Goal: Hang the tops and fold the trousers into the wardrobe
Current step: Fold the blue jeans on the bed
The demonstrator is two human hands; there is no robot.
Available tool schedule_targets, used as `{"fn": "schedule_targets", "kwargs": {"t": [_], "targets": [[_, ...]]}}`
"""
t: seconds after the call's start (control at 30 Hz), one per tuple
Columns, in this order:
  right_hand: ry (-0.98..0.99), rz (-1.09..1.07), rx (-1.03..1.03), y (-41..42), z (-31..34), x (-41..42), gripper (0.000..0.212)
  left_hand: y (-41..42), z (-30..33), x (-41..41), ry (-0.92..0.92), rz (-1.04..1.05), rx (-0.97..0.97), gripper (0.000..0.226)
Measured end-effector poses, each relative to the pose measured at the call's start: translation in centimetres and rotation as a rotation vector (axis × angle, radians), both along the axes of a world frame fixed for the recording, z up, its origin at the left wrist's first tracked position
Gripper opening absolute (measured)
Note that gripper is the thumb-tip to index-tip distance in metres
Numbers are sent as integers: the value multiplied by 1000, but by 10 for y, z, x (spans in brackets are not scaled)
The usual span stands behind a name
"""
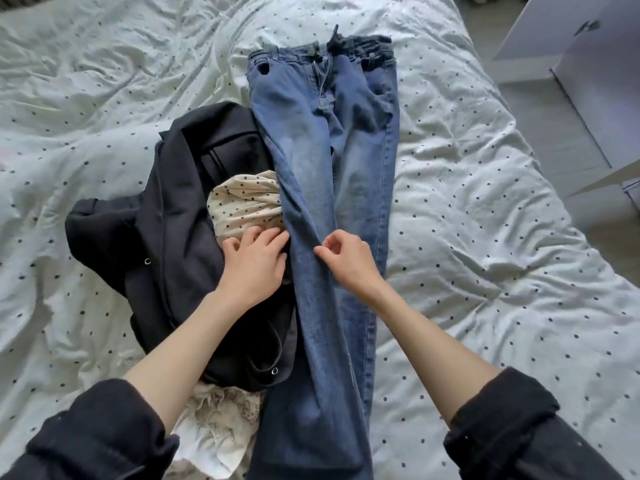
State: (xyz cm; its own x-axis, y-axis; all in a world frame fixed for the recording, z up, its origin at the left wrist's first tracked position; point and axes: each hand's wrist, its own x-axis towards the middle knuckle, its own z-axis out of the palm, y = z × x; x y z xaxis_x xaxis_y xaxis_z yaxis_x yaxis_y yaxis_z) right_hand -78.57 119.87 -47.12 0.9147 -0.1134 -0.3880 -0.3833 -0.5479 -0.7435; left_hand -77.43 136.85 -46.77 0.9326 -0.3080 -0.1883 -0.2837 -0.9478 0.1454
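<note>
Blue jeans (325, 140) lie lengthwise on the bed, waistband far from me, one leg laid over the other. My right hand (346, 258) pinches the denim at the inner edge near the knee. My left hand (254, 259) rests at the jeans' left edge with curled fingers on a cream dotted top (242, 206). That top lies on a black jacket (166, 216) bunched to the left of the jeans. A white patterned garment (214, 420) pokes out below the jacket, near me.
The bed (485, 202) has a white cover with small dark dots, rumpled all over. A white wardrobe or cabinet (595, 64) stands on the floor at the far right, beyond the bed's edge.
</note>
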Motion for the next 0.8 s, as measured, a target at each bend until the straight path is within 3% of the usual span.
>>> {"fn": "schedule_targets", "kwargs": {"t": [0.17, 0.3, 0.43, 0.53, 0.8], "targets": [[3, -11, 82, -27, 3, 0, 19, -3, -3, -14, 8, -25, 199, 74], [29, -156, 111, -53, -5, -9, 17, -18, -10, -21, -41, -69, 331, 92], [58, -215, 116, -75, -11, -11, 16, -8, -14, -12, -23, -155, 502, 64], [70, -219, 108, -76, -14, -10, 20, 21, -8, 0, -68, -73, 544, 47], [160, -291, 34, -77, -18, -7, 16, 38, 13, 12, 94, 63, 596, 45]]}}
